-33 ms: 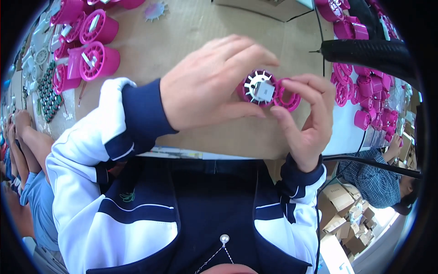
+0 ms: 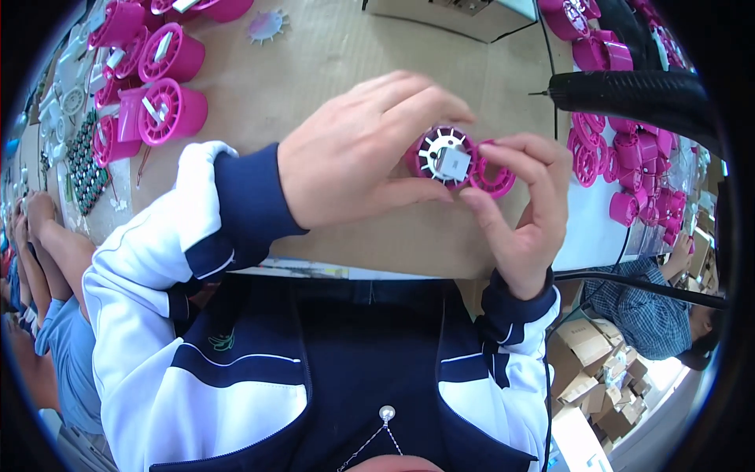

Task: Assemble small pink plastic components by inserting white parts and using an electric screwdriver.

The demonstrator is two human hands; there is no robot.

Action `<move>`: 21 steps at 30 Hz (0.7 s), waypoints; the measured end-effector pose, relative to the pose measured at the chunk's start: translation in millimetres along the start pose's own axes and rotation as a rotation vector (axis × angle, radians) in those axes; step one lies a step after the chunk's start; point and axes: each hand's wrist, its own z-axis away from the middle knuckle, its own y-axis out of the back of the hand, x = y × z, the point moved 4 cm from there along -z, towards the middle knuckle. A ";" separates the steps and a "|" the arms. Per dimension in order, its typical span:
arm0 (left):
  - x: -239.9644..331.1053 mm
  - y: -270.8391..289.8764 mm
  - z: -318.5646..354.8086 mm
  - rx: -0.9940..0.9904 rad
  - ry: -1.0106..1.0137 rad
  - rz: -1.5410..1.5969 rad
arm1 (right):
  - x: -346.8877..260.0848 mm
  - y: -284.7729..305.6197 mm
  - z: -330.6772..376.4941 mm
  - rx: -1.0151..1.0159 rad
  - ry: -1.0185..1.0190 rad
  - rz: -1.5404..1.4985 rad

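Observation:
My left hand (image 2: 362, 149) is curled around a round magenta housing (image 2: 419, 157), thumb on its near side and fingers over its far side. Inside the housing's open face sits a white toothed disc (image 2: 432, 147). A small silver-grey rectangular block (image 2: 453, 164) lies over that disc. My right hand (image 2: 528, 200) pinches a magenta ring-shaped part (image 2: 495, 186) between thumb and fingers. This ring stands right beside the housing's right edge; whether the two are joined cannot be made out.
Magenta cup-shaped housings (image 2: 185, 110) stand at the left, near dark round parts (image 2: 90, 169) in rows. A loose toothed disc (image 2: 268, 26) lies at the back, left of a box (image 2: 456, 17). A black tool (image 2: 621, 90) reaches in from the right, above more magenta parts (image 2: 641, 149).
The whole picture has shifted slightly, with the tabletop lower in it. Both hands keep nearly the same hold on the housing and the ring.

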 end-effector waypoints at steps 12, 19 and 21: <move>-7.8 -6.7 5.5 -0.061 0.037 0.141 | -1.7 -6.0 -6.9 -0.073 0.009 0.061; -7.9 -7.6 6.2 -0.052 0.040 0.138 | -5.9 -2.0 -13.1 -0.123 -0.035 0.038; -7.2 -6.7 6.3 -0.050 0.043 0.135 | -6.8 -1.9 -13.4 -0.126 -0.021 0.037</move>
